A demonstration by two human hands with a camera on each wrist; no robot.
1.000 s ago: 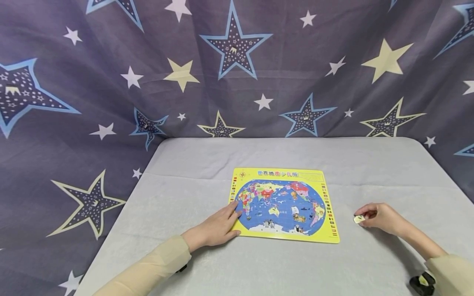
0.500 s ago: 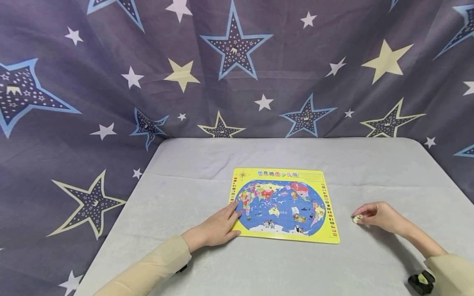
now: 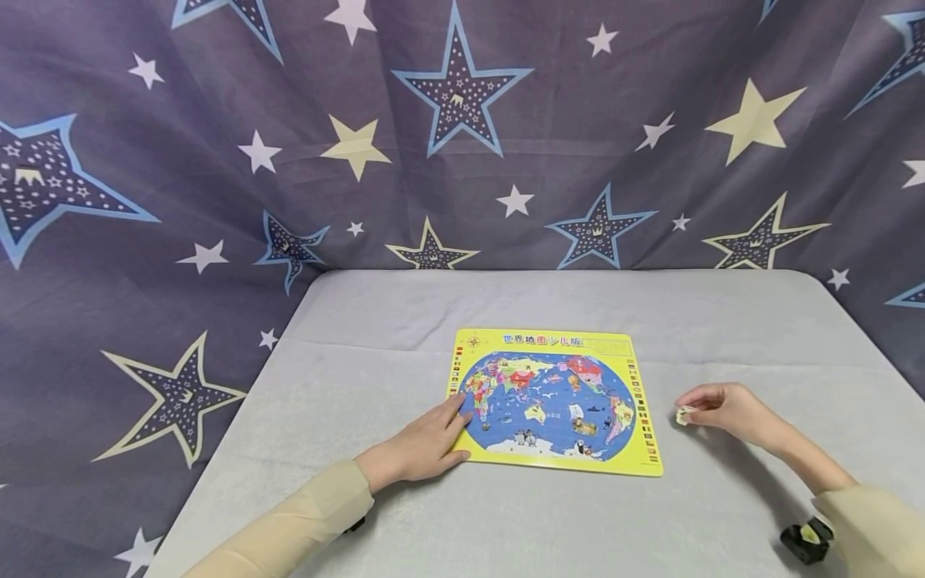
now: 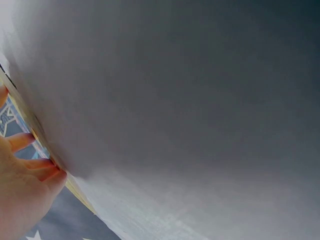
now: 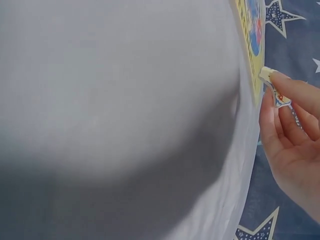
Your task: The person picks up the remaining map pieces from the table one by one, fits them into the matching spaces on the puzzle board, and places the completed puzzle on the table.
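A yellow-bordered world map puzzle board (image 3: 636, 459) lies flat on the table, with a blue oval map full of coloured continents and animal pictures. Along its left edge rests my left hand (image 3: 426, 437), fingers extended over the border and thumb by the lower left corner. To the right of the board, my right hand (image 3: 730, 413) pinches a small puzzle piece (image 3: 682, 415) between thumb and fingers. The right wrist view shows this piece's pale yellow end (image 5: 266, 73) and a colourful printed part below it. Part of the piece is hidden by the thumb.
The table (image 3: 549, 522) has a light grey cloth cover. Behind it and at the sides hangs a dark purple-grey curtain (image 3: 506, 233) printed with stars. A black device (image 3: 807, 541) is worn at the right wrist, under the sleeve.
My right hand has moved left and slightly away from me, bringing the puzzle piece nearer the board and turning it. The left hand and the board have stayed in place.
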